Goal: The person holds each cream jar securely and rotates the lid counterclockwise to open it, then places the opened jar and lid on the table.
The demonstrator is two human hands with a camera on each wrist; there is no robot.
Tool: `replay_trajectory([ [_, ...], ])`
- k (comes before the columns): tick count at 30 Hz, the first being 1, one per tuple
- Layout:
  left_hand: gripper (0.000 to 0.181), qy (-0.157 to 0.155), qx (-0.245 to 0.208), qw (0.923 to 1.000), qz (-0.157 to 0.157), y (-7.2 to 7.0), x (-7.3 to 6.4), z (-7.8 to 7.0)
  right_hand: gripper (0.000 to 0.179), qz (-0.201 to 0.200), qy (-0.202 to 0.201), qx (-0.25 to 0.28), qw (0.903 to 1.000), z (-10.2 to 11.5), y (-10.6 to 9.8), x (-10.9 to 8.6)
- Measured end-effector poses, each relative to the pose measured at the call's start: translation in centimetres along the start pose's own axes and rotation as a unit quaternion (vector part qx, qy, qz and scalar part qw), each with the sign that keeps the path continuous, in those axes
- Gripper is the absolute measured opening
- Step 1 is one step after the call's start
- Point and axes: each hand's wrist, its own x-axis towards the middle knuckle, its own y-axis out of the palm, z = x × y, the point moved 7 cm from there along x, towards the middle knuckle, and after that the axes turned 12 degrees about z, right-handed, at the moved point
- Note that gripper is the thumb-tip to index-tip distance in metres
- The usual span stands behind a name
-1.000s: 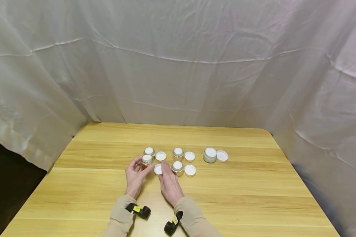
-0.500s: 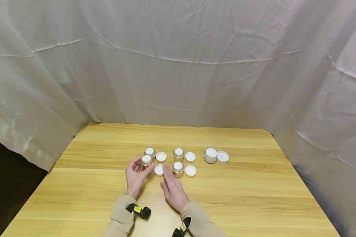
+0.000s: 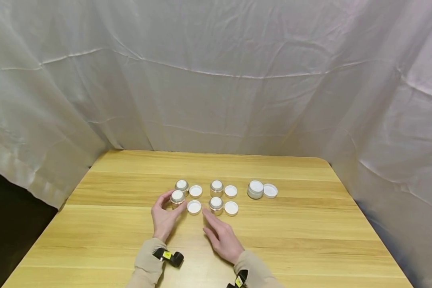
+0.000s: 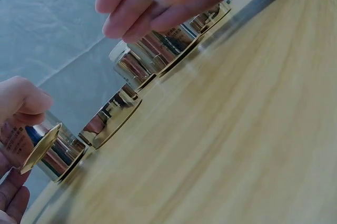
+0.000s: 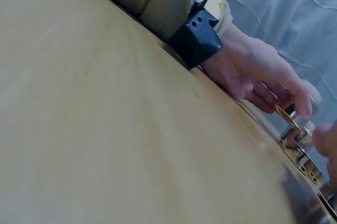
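My left hand [image 3: 163,218] grips a small cosmetic jar [image 3: 177,195] with a white top, thumb on one side and fingers on the other. In the left wrist view the gold base of this jar [image 4: 15,145] is tilted and off the table. An upturned white-lined lid [image 3: 194,207] lies just right of it. My right hand [image 3: 223,239] is beside that lid, fingers extended and holding nothing. Another jar [image 3: 182,185] with a lid [image 3: 195,191] at its right stands behind the gripped one. Close to the right fingertips is a gold jar [image 3: 216,205].
A lid [image 3: 231,208] lies right of the gold jar. Behind them stand a further jar [image 3: 217,187] and its lid [image 3: 231,191]. Farther right, a wider pale jar [image 3: 255,189] touches a lid [image 3: 270,190]. A grey curtain [image 3: 223,100] surrounds the wooden table [image 3: 309,240].
My right hand has drawn away from the near lid, rightward and toward me, leaving the lid fully visible. The left hand keeps its grip on the jar, whose top sits slightly lower.
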Motion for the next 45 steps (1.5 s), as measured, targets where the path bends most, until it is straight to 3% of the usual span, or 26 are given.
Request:
replay_trajectory([
  [7, 0.053, 0.009, 0.039, 0.9990, -0.020, -0.1, -0.2, -0.3, 0.031, -0.036, -0.045, 0.017, 0.9982, -0.3, -1.9, -1.4],
  [11, 0.053, 0.006, 0.046, 0.9987, -0.024, -0.1, -0.2, -0.3, 0.024, -0.102, -0.095, 0.041, 0.9894, -1.4, -4.1, -2.2],
  [13, 0.054, 0.001, 0.049, 0.9986, -0.019, -0.1, -0.2, -0.2, 0.024, -0.150, -0.097, 0.041, 0.9830, -2.5, -5.5, -2.7],
  [16, 0.054, -0.005, 0.055, 0.9984, -0.013, 0.0, -0.2, -0.1, 0.024, -0.231, -0.041, 0.022, 0.9719, -4.9, -7.9, -3.8],
  [20, 0.052, -0.003, 0.071, 0.9974, -0.015, 0.1, -0.2, -0.1, 0.018, -0.289, 0.133, 0.016, 0.9478, -8.5, -10.0, -5.4],
  [23, 0.049, 0.008, 0.088, 0.9959, -0.020, 0.1, -0.2, -0.2, 0.016, -0.276, 0.243, 0.039, 0.9290, -10.3, -10.4, -6.1],
  [26, 0.048, 0.014, 0.097, 0.9950, -0.018, 0.2, -0.2, -0.3, 0.016, -0.254, 0.284, 0.055, 0.9230, -10.9, -10.3, -6.2],
  [45, 0.046, 0.001, 0.139, 0.9902, 0.005, 0.5, -0.1, -0.3, 0.020, -0.227, 0.281, 0.054, 0.9307, -10.8, -10.0, -5.9],
])
